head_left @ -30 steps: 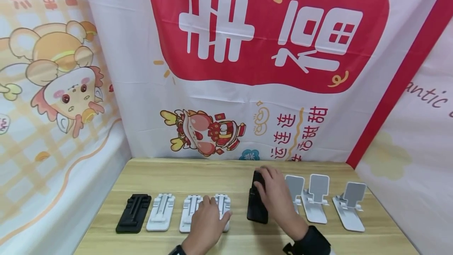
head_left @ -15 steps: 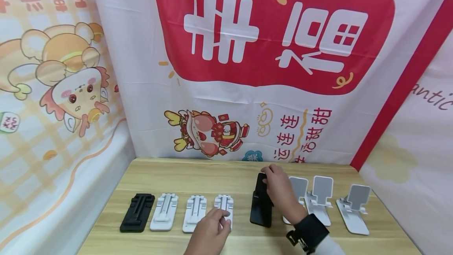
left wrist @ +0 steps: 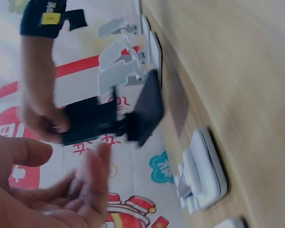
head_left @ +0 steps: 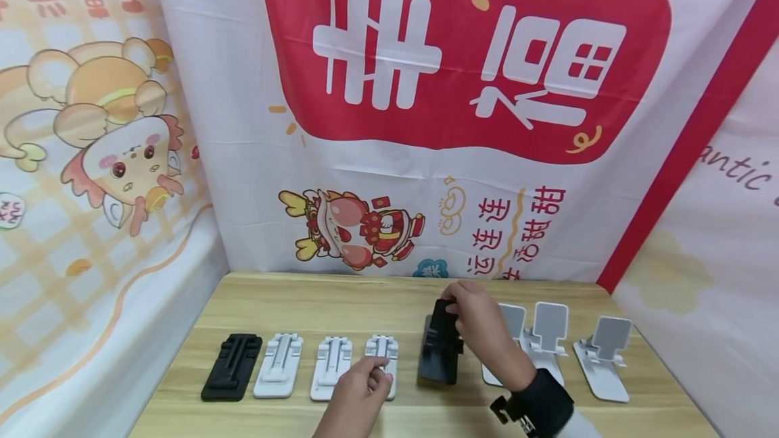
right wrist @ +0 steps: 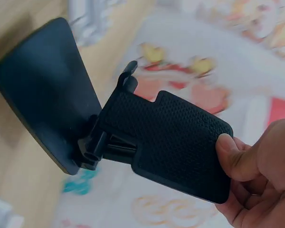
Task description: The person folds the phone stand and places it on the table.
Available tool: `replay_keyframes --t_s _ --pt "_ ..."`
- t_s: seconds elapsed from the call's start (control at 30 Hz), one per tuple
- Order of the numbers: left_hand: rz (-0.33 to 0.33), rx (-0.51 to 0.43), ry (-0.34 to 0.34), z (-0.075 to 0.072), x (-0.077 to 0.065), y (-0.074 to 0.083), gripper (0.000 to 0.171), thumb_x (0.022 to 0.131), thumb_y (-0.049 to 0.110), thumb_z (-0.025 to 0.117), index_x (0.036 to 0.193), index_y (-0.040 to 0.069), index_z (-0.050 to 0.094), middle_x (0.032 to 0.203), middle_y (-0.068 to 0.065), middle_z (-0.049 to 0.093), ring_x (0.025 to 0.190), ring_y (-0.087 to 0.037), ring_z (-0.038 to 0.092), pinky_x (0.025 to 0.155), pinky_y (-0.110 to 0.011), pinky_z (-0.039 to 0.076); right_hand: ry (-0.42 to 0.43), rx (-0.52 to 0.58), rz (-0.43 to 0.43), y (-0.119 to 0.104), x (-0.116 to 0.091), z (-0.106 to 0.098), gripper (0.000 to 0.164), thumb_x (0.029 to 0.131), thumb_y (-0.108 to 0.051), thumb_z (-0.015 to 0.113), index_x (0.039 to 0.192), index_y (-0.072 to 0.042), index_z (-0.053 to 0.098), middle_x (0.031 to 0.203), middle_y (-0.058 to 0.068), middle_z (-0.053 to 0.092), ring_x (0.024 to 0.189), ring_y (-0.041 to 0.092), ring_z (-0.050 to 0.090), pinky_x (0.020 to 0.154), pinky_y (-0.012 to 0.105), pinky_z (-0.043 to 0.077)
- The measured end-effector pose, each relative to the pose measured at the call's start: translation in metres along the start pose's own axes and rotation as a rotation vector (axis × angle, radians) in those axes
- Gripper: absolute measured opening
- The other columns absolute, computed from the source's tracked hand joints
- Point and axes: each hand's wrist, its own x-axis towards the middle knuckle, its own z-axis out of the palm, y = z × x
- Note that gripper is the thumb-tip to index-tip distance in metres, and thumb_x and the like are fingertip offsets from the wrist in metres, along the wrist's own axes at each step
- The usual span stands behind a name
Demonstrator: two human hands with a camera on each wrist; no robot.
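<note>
My right hand pinches the top edge of a black phone stand between thumb and fingers. In the right wrist view the stand's textured rest plate is unfolded at an angle from its smooth base. The left wrist view suggests that the base is raised off the table. My left hand hovers near a folded white phone stand, partly covering it in the head view. Its fingers are loosely bent, with the thumb apart and nothing between them.
Left on the wooden table lie a folded black stand and two folded white stands, one beside the other. Unfolded white stands line the right side, one partly behind my right arm. A printed cloth hangs behind.
The black stand's rest plate has swung up from its base under my right hand's pull. My left hand has drawn back slightly from the folded white stands, towards the front edge.
</note>
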Motion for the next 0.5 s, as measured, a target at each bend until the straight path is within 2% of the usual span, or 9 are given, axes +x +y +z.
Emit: replay_keyframes --t_s 0.13,0.23,0.4,0.5 --pt "-0.183 -0.087 -0.100 0.001 0.007 0.000 0.054 0.098 0.031 0.066 0.135 -0.007 0.057 0.100 -0.002 0.071 0.088 -0.012 0.067 0.077 -0.032 0.059 0.055 0.046 -0.061 -0.032 -0.004 -0.031 0.023 0.081 0.006 0.081 0.090 -0.013 0.072 0.091 -0.002 0.068 0.088 0.015 0.062 0.076 0.032 0.058" --pt "-0.257 -0.201 -0.210 0.001 0.009 0.001 0.053 0.100 0.025 0.063 0.137 -0.012 0.053 0.106 -0.011 0.074 0.094 -0.020 0.070 0.080 -0.041 0.060 0.067 0.081 -0.102 -0.055 -0.011 -0.050 0.025 0.080 0.005 0.083 0.090 -0.015 0.071 0.090 -0.004 0.069 0.087 0.011 0.060 0.076 0.030 0.057" --pt "-0.260 -0.425 -0.347 0.003 0.010 -0.007 0.032 0.100 0.006 0.058 0.124 -0.014 0.060 0.105 -0.020 0.077 0.093 -0.025 0.076 0.081 -0.040 0.063 0.043 0.062 -0.124 -0.073 -0.021 -0.060 0.027 0.079 0.001 0.085 0.092 -0.019 0.071 0.091 -0.009 0.068 0.088 0.007 0.058 0.078 0.026 0.058" --pt "-0.283 -0.422 -0.392 0.008 0.014 -0.027 0.031 0.100 0.014 0.061 0.123 -0.007 0.065 0.103 -0.012 0.079 0.093 -0.019 0.076 0.081 -0.033 0.062 0.042 0.070 -0.105 -0.074 -0.023 -0.058 0.026 0.081 -0.001 0.084 0.094 -0.020 0.072 0.092 -0.010 0.068 0.090 0.007 0.059 0.081 0.025 0.058"
